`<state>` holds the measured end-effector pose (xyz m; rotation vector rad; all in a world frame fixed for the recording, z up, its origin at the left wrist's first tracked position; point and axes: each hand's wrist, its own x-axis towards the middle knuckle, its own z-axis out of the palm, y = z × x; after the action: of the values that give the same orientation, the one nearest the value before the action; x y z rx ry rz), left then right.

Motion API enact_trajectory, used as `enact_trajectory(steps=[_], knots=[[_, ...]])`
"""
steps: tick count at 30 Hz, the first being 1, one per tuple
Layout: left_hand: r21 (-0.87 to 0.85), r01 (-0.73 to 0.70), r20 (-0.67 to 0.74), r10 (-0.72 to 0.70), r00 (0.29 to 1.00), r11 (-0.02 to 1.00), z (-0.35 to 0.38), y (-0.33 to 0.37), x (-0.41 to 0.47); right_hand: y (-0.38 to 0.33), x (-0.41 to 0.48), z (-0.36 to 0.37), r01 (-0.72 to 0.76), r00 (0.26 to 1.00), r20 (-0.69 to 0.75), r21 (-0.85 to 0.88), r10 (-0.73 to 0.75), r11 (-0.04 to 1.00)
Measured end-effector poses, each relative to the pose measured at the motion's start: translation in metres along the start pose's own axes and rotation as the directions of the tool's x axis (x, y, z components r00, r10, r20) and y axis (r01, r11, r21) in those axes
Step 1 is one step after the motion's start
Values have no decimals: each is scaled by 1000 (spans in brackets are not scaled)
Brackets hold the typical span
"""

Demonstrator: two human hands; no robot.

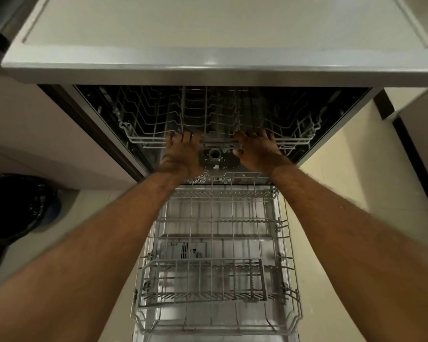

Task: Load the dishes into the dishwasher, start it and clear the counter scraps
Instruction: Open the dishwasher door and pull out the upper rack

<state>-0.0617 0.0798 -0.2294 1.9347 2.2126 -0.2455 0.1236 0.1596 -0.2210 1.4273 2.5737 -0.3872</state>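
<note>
Fingers [181,138] on upper rack [143,142], lower rack [215,220] beneath, bin [15,206] aside

Both arms bare, extended forward and converging toward the centre. Left forearm [97,243] enters from the lower left, right forearm [351,230] from the lower right. Wrists roughly straight, backs of both hands facing up. Left hand [182,150]: fingers curled over the front rail of the upper rack [143,142], thumb not visible. Right hand [256,149]: fingers curled over the same rail, thumb tucked beneath at the inner side. Hands level with each other, set apart, not touching. Slight motion blur on both forearms
</note>
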Motion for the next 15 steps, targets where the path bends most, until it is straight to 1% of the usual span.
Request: enact_trajectory(steps=[3,7,9,15], knots=[[10,12,11,-12,1000,1000,6,3,-21,-5,-16,12,1,1000,18,5,-2,1000],[46,-15,53,12,999,999,14,7,-50,-11,-39,23,-25,998,54,-18,26,1000],[51,-8,85,4,996,999,19,13,-64,-13,-52,25,-49,993,104,-27,52,998],[-19,17,187,-14,982,1000,24,26,-112,-27,-100,31,-109,971,212,-38,115,993]])
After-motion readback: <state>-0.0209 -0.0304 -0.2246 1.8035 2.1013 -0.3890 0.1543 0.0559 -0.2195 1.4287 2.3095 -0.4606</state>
